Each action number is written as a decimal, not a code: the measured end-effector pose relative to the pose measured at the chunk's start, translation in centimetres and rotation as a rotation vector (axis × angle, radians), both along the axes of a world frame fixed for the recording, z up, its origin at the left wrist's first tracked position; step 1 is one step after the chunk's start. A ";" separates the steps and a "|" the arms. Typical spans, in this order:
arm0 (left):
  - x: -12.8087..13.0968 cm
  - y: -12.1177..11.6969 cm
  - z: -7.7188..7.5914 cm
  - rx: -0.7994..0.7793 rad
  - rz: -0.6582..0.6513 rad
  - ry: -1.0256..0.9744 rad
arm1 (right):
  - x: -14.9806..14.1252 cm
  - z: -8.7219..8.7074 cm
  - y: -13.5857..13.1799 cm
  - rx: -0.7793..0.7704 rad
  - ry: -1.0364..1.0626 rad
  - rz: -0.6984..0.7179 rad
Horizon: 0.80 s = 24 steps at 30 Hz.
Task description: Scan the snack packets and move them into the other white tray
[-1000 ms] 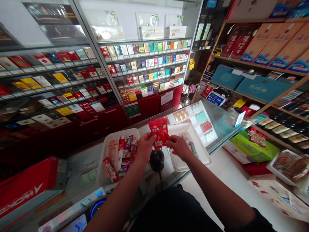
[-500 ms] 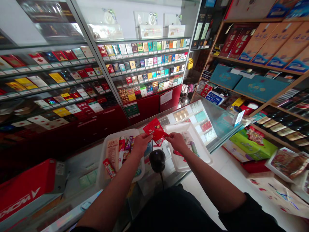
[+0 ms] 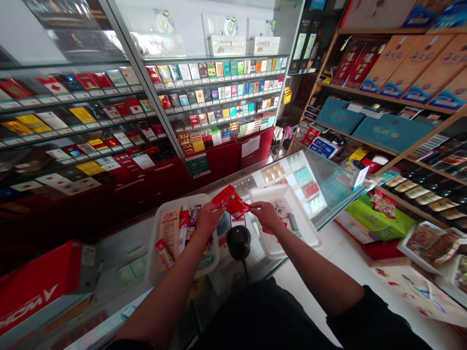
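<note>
Red, glossy packet (image 3: 229,199) looks light, soft, likely slippery; left hand (image 3: 208,218) and right hand (image 3: 267,215) pinch opposite ends (probably the surest hold).

Crinkled, glossy plastic film forms the red packet (image 3: 229,200), while the black corded device (image 3: 238,243) looks like smooth, softly shining plastic. The white tray (image 3: 308,234) appears smooth plastic, the snack tub (image 3: 153,250) translucent plastic, the counter top (image 3: 332,198) reflective glass, the sleeve (image 3: 353,311) matt cloth.
</note>
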<state>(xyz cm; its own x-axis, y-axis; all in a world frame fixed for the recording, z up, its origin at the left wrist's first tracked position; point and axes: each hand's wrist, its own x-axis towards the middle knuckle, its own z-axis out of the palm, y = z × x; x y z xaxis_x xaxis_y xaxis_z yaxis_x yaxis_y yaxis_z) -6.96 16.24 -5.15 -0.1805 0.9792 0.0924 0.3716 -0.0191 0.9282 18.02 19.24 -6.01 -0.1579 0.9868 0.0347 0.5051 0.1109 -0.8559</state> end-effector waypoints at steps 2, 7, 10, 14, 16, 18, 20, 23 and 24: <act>-0.8 0.4 -0.6 0.100 -0.037 0.142 | 0.2 -0.4 0.1 0.150 -0.066 0.044; -1.7 0.8 -2.5 0.174 -0.081 0.189 | 0.3 -2.5 0.4 0.258 -0.175 0.064; -1.7 0.6 -3.4 0.166 -0.097 0.139 | 0.4 -3.5 0.6 0.264 -0.208 0.053; -1.6 0.3 -3.9 0.102 -0.096 0.087 | 0.6 -4.3 0.8 0.261 -0.239 0.062; -1.5 0.2 -4.1 0.066 -0.111 0.071 | 0.7 -4.6 0.9 0.248 -0.243 0.049; -1.5 0.1 -4.3 0.035 -0.126 0.056 | 0.7 -5.0 1.1 0.235 -0.244 0.041; -1.5 0.0 -4.5 0.015 -0.130 0.040 | 0.7 -5.1 1.2 0.224 -0.245 0.046; -1.5 -0.2 -4.5 0.013 -0.091 0.007 | 0.4 -4.8 1.4 0.231 -0.249 0.054; -1.5 -0.2 -4.3 0.015 -0.073 -0.002 | 0.3 -4.6 1.5 0.239 -0.248 0.049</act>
